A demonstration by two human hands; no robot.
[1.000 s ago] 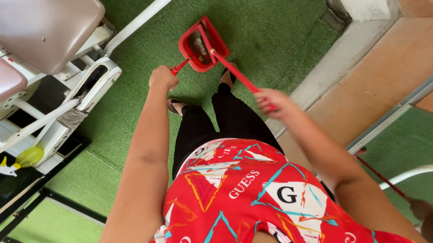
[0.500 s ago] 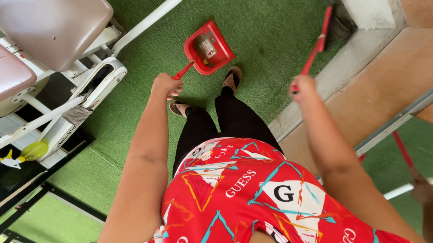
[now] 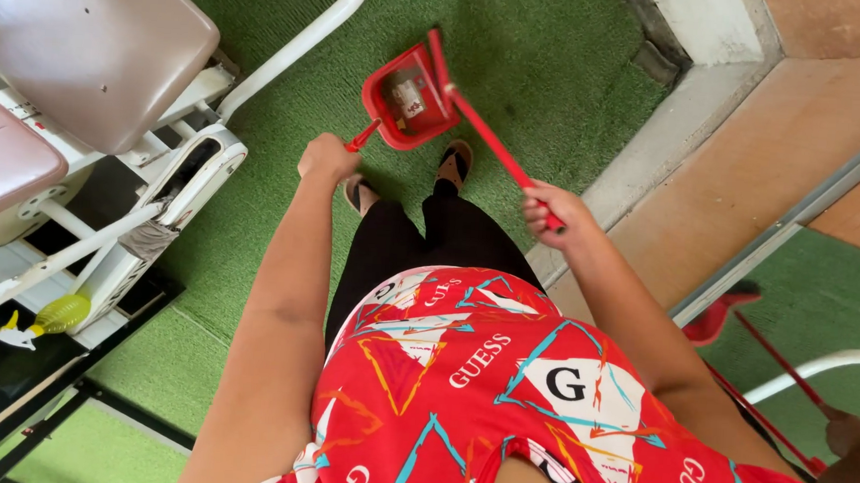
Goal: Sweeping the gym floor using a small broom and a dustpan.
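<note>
Left hand clamps red plastic dustpan low on green turf to catch debris, right hand fisted round thin red broom stick angled into it.

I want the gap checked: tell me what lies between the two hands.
Head view: between the left hand and right hand lie the person's sandalled feet on green turf.

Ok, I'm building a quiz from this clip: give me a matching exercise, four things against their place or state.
Things:
1. left hand
2. right hand
3. dustpan
4. yellow spray bottle

Places or states:
A. lying under the white frame
B. gripping the dustpan's handle
C. on the green turf, scraps inside
D. gripping the red broom stick

Pairs: 1-B, 2-D, 3-C, 4-A
</note>
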